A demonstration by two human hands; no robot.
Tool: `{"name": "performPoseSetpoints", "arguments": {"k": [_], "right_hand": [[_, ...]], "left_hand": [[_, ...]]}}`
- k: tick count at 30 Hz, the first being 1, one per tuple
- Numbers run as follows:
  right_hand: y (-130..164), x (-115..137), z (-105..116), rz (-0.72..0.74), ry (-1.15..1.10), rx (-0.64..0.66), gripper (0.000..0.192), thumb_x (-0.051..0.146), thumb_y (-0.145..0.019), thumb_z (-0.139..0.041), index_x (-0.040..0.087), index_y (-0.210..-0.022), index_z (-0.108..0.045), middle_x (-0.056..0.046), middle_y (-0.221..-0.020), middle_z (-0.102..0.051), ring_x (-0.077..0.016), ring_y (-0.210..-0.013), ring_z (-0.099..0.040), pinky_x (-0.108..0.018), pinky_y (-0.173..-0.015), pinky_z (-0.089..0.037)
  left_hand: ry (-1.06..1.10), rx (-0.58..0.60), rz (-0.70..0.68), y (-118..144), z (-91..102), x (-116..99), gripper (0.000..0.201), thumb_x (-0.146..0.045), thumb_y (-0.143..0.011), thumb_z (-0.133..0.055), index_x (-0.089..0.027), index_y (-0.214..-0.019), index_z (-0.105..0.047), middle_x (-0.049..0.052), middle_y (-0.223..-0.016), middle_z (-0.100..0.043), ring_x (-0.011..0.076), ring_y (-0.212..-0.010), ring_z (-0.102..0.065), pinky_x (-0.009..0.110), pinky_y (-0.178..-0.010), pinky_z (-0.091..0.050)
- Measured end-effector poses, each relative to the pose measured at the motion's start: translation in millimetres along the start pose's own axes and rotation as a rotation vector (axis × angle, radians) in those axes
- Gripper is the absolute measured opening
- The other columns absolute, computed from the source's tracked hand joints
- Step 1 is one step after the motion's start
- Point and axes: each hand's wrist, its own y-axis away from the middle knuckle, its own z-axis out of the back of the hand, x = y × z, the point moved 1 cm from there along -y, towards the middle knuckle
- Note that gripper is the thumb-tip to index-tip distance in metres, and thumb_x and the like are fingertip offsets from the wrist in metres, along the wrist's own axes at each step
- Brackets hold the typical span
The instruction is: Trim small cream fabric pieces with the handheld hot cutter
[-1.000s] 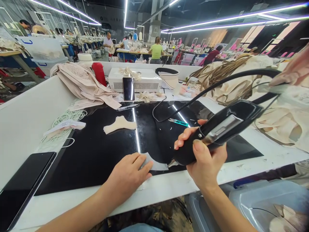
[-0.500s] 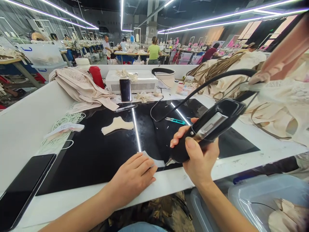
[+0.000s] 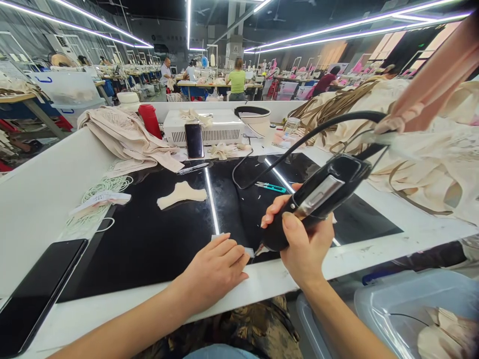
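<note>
My right hand point(image 3: 305, 244) is wrapped round a black corded hand-held cutter point(image 3: 318, 202), tilted so its narrow metal tip point(image 3: 260, 248) points down at the mat. Under my left hand point(image 3: 219, 264) lies a thin whitish piece point(image 3: 250, 252), mostly hidden; its edge shows beside the metal tip. The left fingers rest nearly flat on it, close together, near the front edge of the black glossy mat point(image 3: 168, 249). Farther back on the mat lies a cream cut fabric piece point(image 3: 182, 195), with teal thread snips point(image 3: 271, 187) to the right of it.
The cutter's black cable point(image 3: 295, 147) arches over the mat's right side. Phones point(image 3: 41, 294) point(image 3: 194, 140), a cord bundle point(image 3: 99, 192), stacked fabric point(image 3: 127, 134) and a white vented box point(image 3: 220, 127) surround the mat. A clear bin point(image 3: 411, 289) stands below right; people work in the background.
My left hand has slid a little to the right, covering more of the whitish piece. The right hand and cutter have shifted slightly left, bringing the hands closer together.
</note>
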Motion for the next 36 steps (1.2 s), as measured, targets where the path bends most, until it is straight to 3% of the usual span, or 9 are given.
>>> {"name": "performPoseSetpoints", "arguments": {"k": [13,17,26,36], "right_hand": [[0.6,1.0,0.0,0.000,-0.020,0.013,0.036,0.029,-0.090,-0.072,0.029,-0.122,-0.056,0.003,-0.089,-0.065,-0.0132,-0.065,-0.063,-0.030,-0.058,-0.056],[0.5,2.0,-0.8,0.004,-0.034,0.019,0.035,0.030,-0.090,-0.073,0.029,-0.121,-0.056,0.003,-0.087,-0.065,-0.0129,-0.065,-0.062,-0.029,-0.057,-0.057],[-0.5,0.9,-0.8,0.003,-0.055,0.020,0.034,0.030,-0.089,-0.074,0.029,-0.119,-0.057,0.003,-0.087,-0.066,-0.0125,-0.065,-0.063,-0.028,-0.057,-0.057],[-2.1,1.7,0.6,0.002,-0.043,0.008,0.031,0.029,-0.088,-0.074,0.028,-0.114,-0.057,0.003,-0.086,-0.066,-0.0132,-0.064,-0.063,-0.030,-0.056,-0.057]], "left_hand": [[-0.055,0.056,0.061,-7.6,0.1,2.0,0.028,-0.034,-0.099,-0.062,-0.012,-0.116,-0.063,0.007,-0.102,-0.067,0.0227,-0.089,-0.064,0.039,-0.083,-0.055],[0.010,0.027,0.046,-12.9,-2.8,8.6,0.017,-0.024,-0.099,-0.061,-0.014,-0.113,-0.063,0.006,-0.100,-0.068,0.0228,-0.093,-0.065,0.038,-0.082,-0.055],[0.202,0.078,0.091,-22.6,-1.8,21.1,0.011,-0.024,-0.099,-0.063,-0.017,-0.106,-0.068,0.002,-0.098,-0.069,0.0195,-0.093,-0.065,0.036,-0.086,-0.052],[0.217,0.059,0.104,-24.9,-1.8,19.4,0.016,-0.024,-0.103,-0.056,-0.018,-0.103,-0.071,0.002,-0.095,-0.068,0.0176,-0.087,-0.062,0.034,-0.082,-0.050]]}}
